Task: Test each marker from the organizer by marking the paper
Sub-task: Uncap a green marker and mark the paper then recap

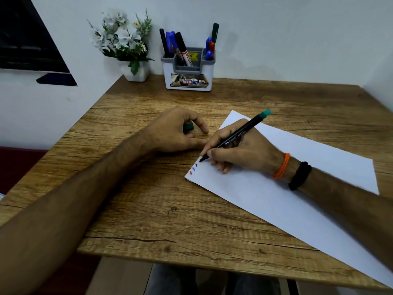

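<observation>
Pressing its tip to the near-left corner of the paper (pixel 287 188), the green-ended marker (pixel 234 137) is lying slanted in the right hand (pixel 240 154), whose grip is pinching the barrel between thumb and fingers. Three small marks are already sitting on that corner: a red one (pixel 191 173), a blue one (pixel 193 168) and a dark green one (pixel 196 165), with the tip touching down just beyond them. Judging from this, a fourth test is now under way, or the third is just finishing. The left hand (pixel 176 130) is resting on the desk (pixel 148 209) just beside the paper, its grip curling around a green cap (pixel 188 128). Well behind, against the wall, the organizer (pixel 188 69) is standing with many markers (pixel 180 47) still upright in it, so most of the job appears to be waiting. A potted white flower (pixel 125 43) is sitting to the left of the organizer.
</observation>
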